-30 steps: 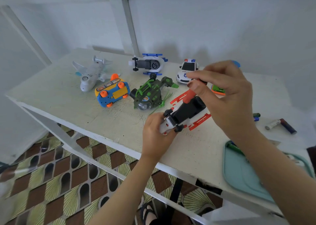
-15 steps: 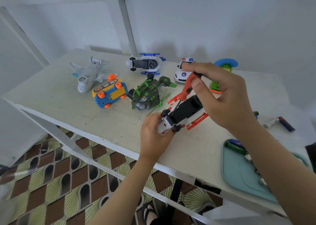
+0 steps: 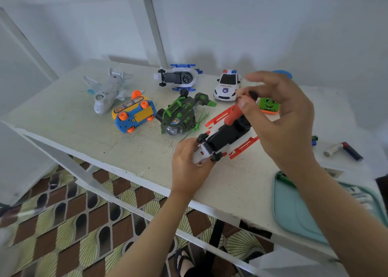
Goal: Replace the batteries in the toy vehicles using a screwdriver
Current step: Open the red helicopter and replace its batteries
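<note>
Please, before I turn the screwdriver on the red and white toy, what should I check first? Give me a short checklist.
1. Steady hold: left hand grips the nose of the red and white toy. Ok.
2. Right side up for the work: its black underside faces up. Ok.
3. Tool grip: right hand pinches the screwdriver near its top. Ok.
4. Tip seated: not visible. Cannot tell.
5. Spares ready: batteries lie on the table, to the right. Ok.

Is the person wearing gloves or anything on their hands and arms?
No gloves. The left hand and right hand are bare, and both forearms too, as far as the picture shows: no sleeves, no watch, no bracelet, no rings I can see.
</note>
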`<state>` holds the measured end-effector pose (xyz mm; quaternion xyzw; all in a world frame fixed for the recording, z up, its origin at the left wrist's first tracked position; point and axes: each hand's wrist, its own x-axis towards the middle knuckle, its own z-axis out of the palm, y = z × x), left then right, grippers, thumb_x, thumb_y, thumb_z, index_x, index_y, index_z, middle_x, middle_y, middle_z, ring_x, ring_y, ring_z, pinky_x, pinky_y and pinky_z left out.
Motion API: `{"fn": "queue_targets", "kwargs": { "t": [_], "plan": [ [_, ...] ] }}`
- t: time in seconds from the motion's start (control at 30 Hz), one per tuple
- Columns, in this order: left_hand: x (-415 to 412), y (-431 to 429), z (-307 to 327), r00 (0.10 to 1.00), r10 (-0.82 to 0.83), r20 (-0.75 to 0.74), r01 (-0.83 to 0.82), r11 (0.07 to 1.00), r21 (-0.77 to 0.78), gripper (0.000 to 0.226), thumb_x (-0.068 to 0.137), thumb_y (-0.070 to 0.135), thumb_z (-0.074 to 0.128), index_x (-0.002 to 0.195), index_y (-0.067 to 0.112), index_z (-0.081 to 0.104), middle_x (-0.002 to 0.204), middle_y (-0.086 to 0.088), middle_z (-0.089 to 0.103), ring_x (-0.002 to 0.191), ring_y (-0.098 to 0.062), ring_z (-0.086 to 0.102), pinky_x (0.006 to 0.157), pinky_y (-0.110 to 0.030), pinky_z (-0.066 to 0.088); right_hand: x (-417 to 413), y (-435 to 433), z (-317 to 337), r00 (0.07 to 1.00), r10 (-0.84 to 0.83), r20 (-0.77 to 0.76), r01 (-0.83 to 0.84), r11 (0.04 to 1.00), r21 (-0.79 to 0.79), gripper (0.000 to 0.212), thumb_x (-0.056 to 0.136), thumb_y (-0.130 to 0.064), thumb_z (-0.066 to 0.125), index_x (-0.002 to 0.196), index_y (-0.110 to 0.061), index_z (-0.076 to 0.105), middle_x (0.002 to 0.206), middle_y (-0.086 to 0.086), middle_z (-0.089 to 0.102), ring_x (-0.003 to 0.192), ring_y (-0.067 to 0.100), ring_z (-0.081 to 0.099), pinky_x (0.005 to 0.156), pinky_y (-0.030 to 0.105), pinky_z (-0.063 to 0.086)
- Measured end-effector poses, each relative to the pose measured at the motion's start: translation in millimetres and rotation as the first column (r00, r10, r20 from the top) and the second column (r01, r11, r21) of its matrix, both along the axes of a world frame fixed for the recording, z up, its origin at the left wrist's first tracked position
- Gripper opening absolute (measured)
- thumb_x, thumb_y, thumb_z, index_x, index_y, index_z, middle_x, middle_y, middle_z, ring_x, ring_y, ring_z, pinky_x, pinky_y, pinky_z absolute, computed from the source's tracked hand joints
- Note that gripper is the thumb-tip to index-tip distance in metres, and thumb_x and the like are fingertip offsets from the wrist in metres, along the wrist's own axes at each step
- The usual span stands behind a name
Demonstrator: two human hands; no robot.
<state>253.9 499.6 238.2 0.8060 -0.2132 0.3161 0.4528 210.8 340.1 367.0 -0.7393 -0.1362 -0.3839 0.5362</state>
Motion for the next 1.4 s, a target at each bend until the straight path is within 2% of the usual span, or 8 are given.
{"fn": "queue_targets", "kwargs": {
  "t": [0.13, 0.3, 0.5, 0.6, 0.83, 1.0, 1.27, 1.4],
  "plan": [
    [0, 0, -1, 1.0, 0.01, -0.009, -0.01, 1.0, 0.01, 0.042, 0.073, 0.036, 0.071, 0.095, 0.001, 0.065, 0.086, 0.003, 0.058, 0.083, 0.002, 0.043, 0.077, -0.001, 0.034, 2, -1, -1, 1.0, -0.014, -0.001, 0.014, 0.999, -0.036, 0.019, 0.088, -0.006, 0.056, 0.102, -0.004, 0.068, 0.091, -0.001, 0.068, 0.087, 0.005, 0.062, 0.085, 0.02, 0.046],
    [0, 0, 0, 1.0, -0.006, -0.018, 0.006, 1.0, -0.002, 0.037, 0.073, 0.034, 0.071, 0.1, 0.013, 0.058, 0.085, 0.002, 0.058, 0.083, 0.002, 0.043, 0.077, -0.001, 0.033, -2, 5, 3, 0.997, -0.068, 0.04, 0.07, 0.996, -0.053, 0.013, 0.085, -0.023, 0.064, 0.097, -0.02, 0.068, 0.102, 0.004, 0.066, 0.102, 0.009, 0.06, 0.09, 0.019, 0.043],
    [0, 1, 0, 1.0, 0.006, -0.021, -0.006, 1.0, 0.003, 0.039, 0.073, 0.034, 0.071, 0.096, 0.003, 0.064, 0.085, 0.0, 0.06, 0.082, -0.001, 0.045, 0.077, -0.002, 0.034, -1, 7, 7, 0.989, -0.136, 0.063, 0.136, 0.991, -0.01, 0.015, 0.084, -0.025, 0.069, 0.099, -0.023, 0.069, 0.081, -0.002, 0.067, 0.083, 0.002, 0.056, 0.079, 0.02, 0.042],
    [0, 0, 0, 1.0, 0.01, -0.026, -0.01, 1.0, 0.004, 0.04, 0.073, 0.035, 0.07, 0.097, 0.004, 0.063, 0.085, 0.0, 0.06, 0.084, 0.003, 0.042, 0.078, -0.001, 0.033, 0, 6, 8, 0.996, -0.083, 0.041, 0.083, 0.996, 0.013, 0.018, 0.087, -0.018, 0.067, 0.104, -0.016, 0.069, 0.088, -0.008, 0.07, 0.086, 0.01, 0.067, 0.086, 0.035, 0.05],
    [-2, -1, 1, 0.999, 0.007, -0.031, -0.007, 1.0, 0.001, 0.038, 0.073, 0.036, 0.07, 0.095, 0.006, 0.062, 0.082, -0.004, 0.062, 0.081, 0.0, 0.044, 0.076, -0.002, 0.034, 0, 10, 0, 0.998, -0.062, 0.014, 0.062, 0.997, -0.038, 0.024, 0.09, -0.013, 0.056, 0.111, -0.012, 0.067, 0.12, 0.005, 0.064, 0.121, 0.007, 0.055, 0.104, 0.028, 0.042],
    [-2, -1, 3, 0.999, 0.004, -0.039, -0.004, 1.0, -0.003, 0.037, 0.073, 0.038, 0.069, 0.1, 0.014, 0.058, 0.085, 0.001, 0.059, 0.081, -0.004, 0.047, 0.075, -0.001, 0.034, 0, 12, 3, 0.992, -0.122, 0.028, 0.122, 0.993, 0.008, 0.025, 0.08, -0.025, 0.07, 0.105, -0.021, 0.067, 0.099, 0.008, 0.067, 0.092, -0.008, 0.056, 0.084, 0.009, 0.039],
    [-2, 0, 3, 0.999, 0.018, -0.043, -0.017, 1.0, 0.019, 0.04, 0.072, 0.036, 0.069, 0.093, 0.002, 0.063, 0.082, -0.007, 0.062, 0.079, -0.007, 0.047, 0.075, -0.001, 0.034, -2, 11, 5, 0.995, -0.086, 0.05, 0.092, 0.986, -0.136, 0.025, 0.089, -0.011, 0.056, 0.11, -0.012, 0.068, 0.097, 0.0, 0.071, 0.102, 0.01, 0.063, 0.095, 0.038, 0.048],
    [-2, -1, 3, 0.998, 0.022, -0.062, -0.021, 1.0, 0.014, 0.043, 0.073, 0.038, 0.069, 0.093, 0.0, 0.064, 0.083, 0.0, 0.059, 0.079, -0.001, 0.043, 0.073, -0.002, 0.034, -2, 13, 4, 0.988, -0.135, 0.074, 0.145, 0.977, -0.156, 0.027, 0.082, -0.037, 0.068, 0.106, -0.025, 0.069, 0.108, -0.003, 0.064, 0.107, 0.02, 0.057, 0.089, 0.045, 0.047]
  ]
}}
